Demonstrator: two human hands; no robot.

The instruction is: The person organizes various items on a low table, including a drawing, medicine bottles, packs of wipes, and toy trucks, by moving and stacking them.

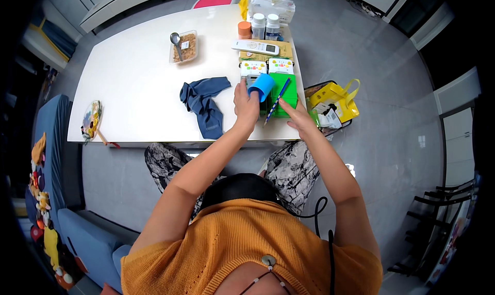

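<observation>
A tilted blue cup (263,84), its opening toward me, is in my left hand (246,105); the thumb lies at its rim and the other fingers run along its left side. My right hand (299,117) is at the near right corner of a green box (289,94), thumb over the top and fingers around the right edge. Across that box slants a dark blue patterned pencil (279,100), point toward me, close to the right thumb. Just behind stand two small white boxes, a left one (253,67) and a right one (281,65), with coloured pictures.
Beyond lie a white handheld thermometer (256,47), two white-capped bottles (265,27), an orange-capped jar (244,30) and bags (268,5). Left on the white table (139,83) are a dark blue cloth (205,105), a food tub (183,47) with a spoon, and a decorated fan (93,120). A yellow bag (335,99) sits right of the table.
</observation>
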